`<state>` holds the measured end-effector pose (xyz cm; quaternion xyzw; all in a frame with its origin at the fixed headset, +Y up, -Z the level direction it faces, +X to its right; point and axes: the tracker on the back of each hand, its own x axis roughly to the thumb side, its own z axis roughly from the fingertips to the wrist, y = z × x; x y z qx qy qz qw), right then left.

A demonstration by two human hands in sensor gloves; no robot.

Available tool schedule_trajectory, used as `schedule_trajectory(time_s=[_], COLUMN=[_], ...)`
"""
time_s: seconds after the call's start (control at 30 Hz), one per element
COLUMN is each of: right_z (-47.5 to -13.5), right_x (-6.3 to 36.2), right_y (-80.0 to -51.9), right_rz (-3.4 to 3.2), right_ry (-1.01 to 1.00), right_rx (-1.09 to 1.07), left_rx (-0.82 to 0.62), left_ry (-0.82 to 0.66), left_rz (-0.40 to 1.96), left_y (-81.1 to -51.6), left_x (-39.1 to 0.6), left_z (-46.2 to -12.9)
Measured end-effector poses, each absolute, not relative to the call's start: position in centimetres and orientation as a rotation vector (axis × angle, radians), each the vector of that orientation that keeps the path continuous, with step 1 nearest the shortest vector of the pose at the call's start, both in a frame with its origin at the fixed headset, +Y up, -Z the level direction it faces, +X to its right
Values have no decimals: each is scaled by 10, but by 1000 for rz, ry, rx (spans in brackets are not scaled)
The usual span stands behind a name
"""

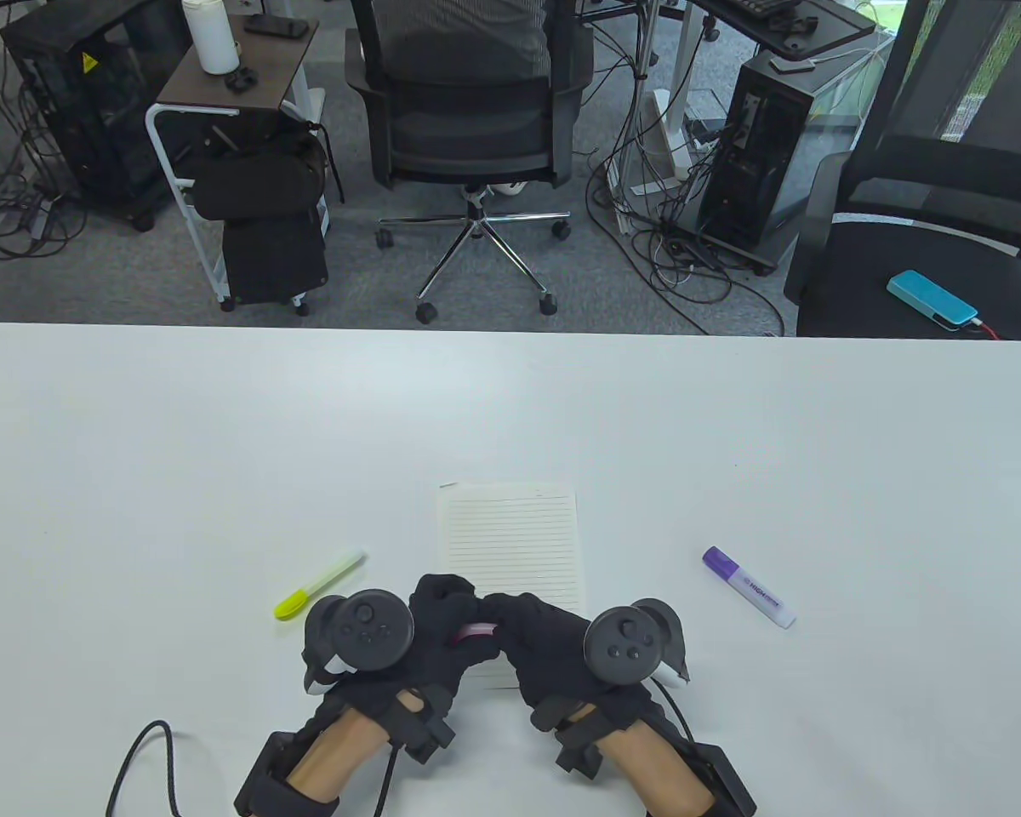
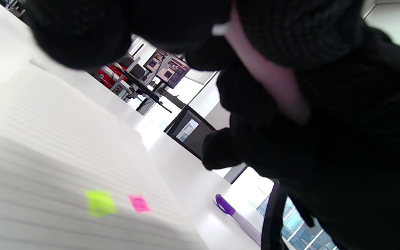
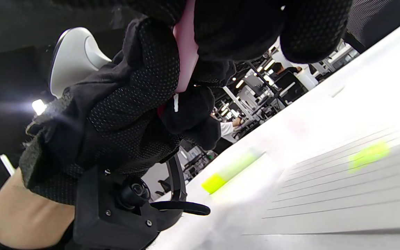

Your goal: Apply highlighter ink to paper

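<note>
1. The pink highlighter [image 1: 476,631] is held between both hands, just above the near end of the lined paper [image 1: 510,545].
2. The left hand [image 1: 408,647] and right hand [image 1: 561,642] meet fingertip to fingertip, each curled closed around one end of the pen.
3. In the left wrist view, a yellow-green mark [image 2: 99,203] and a pink mark [image 2: 139,203] sit side by side on the sheet.
4. A yellow highlighter [image 1: 317,585] lies left of the paper on the white table [image 1: 136,442]; a purple highlighter [image 1: 747,587] lies to the right.
</note>
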<state>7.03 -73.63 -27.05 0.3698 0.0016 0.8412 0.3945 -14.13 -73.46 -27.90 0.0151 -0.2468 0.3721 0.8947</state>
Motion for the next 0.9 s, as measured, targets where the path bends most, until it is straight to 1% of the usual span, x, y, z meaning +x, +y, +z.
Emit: schedule_trajectory(time_s=[0.13, 0.27, 0.43, 0.5, 0.63, 0.7, 0.73, 0.77, 0.83, 0.9], right_z=[-270, -271, -271, -271, -270, -270, -270, -270, -274, -278], right_x=[70, 72, 73, 74, 75, 73, 73, 73, 76, 84], right_y=[-735, -737, -735, -733, -726, -724, -725, -726, -729, -732], right_rz=[2210, 2149, 2127, 2128, 2110, 2137, 2147, 2145, 2135, 2137], right_ry=[3, 12, -56, -63, -64, -67, -16, -14, 12, 46], right_rx=[977, 962, 1002, 1018, 1000, 980, 931, 922, 880, 826], left_rx=[-18, 62, 161, 194, 191, 179, 194, 199, 203, 195], left_ry=[-526, -531, -535, -529, -570, -555, -548, -537, -483, -395], left_rz=[806, 736, 631, 623, 648, 621, 597, 582, 536, 508], left_y=[-744, -740, -734, -733, -723, -718, -716, -715, -712, -712], left_x=[-139, -136, -131, -129, -132, -137, -141, -143, -150, -159], left_z=[-281, -277, -269, -266, -268, -268, -269, -269, -271, -275])
